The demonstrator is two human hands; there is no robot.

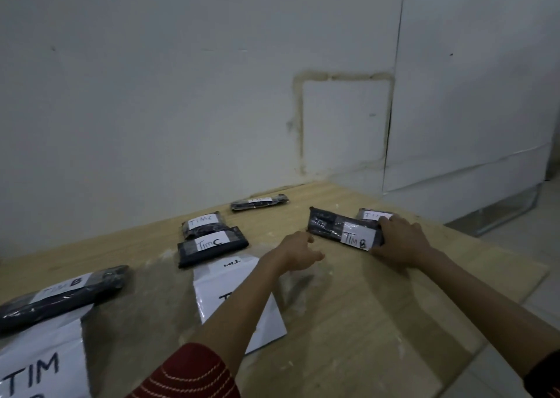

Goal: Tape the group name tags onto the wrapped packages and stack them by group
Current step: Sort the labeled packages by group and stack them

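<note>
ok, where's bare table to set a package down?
Bare: the light wooden table between the white paper sheet and the right forearm; also the strip by the wall left of the two dark wrapped TIM C packages. Crowded: near-left corner, sheets and dark TIM B package.

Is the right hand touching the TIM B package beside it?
Touching. The head view shows the right hand gripping the right end of the TIM B package, fingers curled over it.

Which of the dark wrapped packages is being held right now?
The dark plastic-wrapped package tagged TIM B on the right, gripped by the right hand; the rest lie unheld on the wooden table.
</note>
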